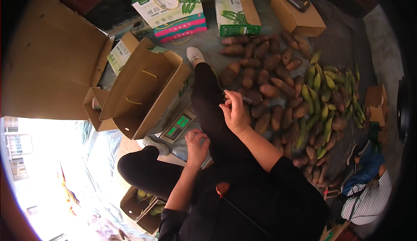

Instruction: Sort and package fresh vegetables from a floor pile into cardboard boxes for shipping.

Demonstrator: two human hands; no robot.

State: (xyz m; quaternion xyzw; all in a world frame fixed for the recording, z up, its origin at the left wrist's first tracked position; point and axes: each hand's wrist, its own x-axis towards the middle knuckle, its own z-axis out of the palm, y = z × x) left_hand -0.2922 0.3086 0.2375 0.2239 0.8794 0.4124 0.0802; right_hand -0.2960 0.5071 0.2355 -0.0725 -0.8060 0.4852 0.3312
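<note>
My left hand (pixel 197 146) hovers over my lap beside a digital scale (pixel 177 127) with a lit green display. Its fingers are loosely curled, and nothing shows in them. Higher and to the right, my right hand (pixel 236 112) is raised over my thigh, thumb and bent fingers apart, with no object visible between them. Past it lies a spread of reddish-brown root vegetables (pixel 270 91), the closest dark one just beyond the fingers. An open cardboard carton (pixel 145 89) with yellow cord handles leans at the scale, its inside facing me.
Long green radishes (pixel 323 89) lie to the right. Printed boxes (pixel 236 13) and a brown box (pixel 299 17) with a dark device (pixel 294 0) stand at the back. A large cardboard box (pixel 52 58) fills the left. Another person (pixel 367 197) sits lower right. A vegetable carton (pixel 141 206) stands lower left.
</note>
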